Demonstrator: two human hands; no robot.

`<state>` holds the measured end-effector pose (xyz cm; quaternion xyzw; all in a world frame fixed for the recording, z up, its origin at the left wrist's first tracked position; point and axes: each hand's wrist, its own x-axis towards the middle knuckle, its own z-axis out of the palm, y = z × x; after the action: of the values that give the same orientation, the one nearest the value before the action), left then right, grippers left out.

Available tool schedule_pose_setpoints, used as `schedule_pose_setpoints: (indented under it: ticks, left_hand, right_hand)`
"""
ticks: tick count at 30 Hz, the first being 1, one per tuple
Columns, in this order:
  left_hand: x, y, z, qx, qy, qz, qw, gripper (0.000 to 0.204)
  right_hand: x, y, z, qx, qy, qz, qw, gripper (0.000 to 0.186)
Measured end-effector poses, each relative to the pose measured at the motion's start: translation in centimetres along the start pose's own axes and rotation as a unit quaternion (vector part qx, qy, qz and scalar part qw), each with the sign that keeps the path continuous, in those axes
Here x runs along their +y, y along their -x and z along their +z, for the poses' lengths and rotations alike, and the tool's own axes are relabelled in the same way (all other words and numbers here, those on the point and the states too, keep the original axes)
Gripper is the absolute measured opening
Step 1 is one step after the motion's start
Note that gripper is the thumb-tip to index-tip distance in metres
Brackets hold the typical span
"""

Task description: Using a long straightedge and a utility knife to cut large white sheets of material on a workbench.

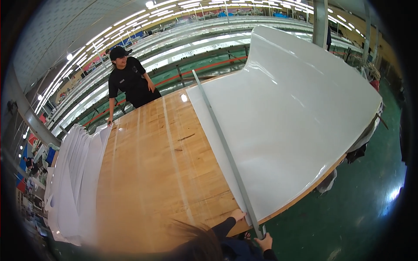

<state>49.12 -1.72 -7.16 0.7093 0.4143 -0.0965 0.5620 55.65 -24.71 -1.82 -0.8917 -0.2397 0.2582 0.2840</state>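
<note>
A large glossy white sheet [287,122] covers the right part of the wooden table [174,182], its far end curling upward. Along its left edge runs a long grey metal straightedge [222,141], from the far side of the table to the near edge. My left hand [237,214] rests at the sheet's near left corner, just left of the straightedge, fingers stretched toward it. At the straightedge's near end, my right hand [264,240] is closed around a short grey tool [263,231], whose exact kind is too small to make out.
Across the table at the far left stands a person in black [129,80], one hand on the table edge. Layered white sheets [78,174] hang over the left end. A pillar [320,24] and long work tables [196,52] lie beyond. Green floor [348,204] extends to the right.
</note>
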Motion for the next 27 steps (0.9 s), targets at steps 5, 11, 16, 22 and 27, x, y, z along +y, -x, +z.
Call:
schedule_pose_setpoints:
  ticks: [5,11,16,22,27]
  left_hand:
    - [0.0,2.0,1.4,0.081,0.123,-0.004,0.989,0.026]
    - [-0.5,1.8,1.5,0.142,0.075,0.057,0.985,0.028]
    - [-2.4,0.3,1.3,0.231,0.0,0.141,0.963,0.02]
    - [1.5,2.9,-0.1,0.157,0.031,0.082,0.984,0.024]
    - [0.3,1.8,1.9,0.1,0.141,0.059,0.983,0.021]
  right_hand:
    - [2.1,0.4,1.1,-0.037,-0.014,-0.042,0.998,0.057]
    - [4.1,-1.9,2.6,-0.175,-0.028,0.031,0.984,0.069]
    - [-0.5,-1.2,-0.5,-0.229,-0.165,0.055,0.958,0.061]
    - [7.4,-3.3,2.0,-0.264,-0.231,0.117,0.929,0.07]
    - [6.9,-3.0,2.8,-0.196,0.001,0.028,0.98,0.083]
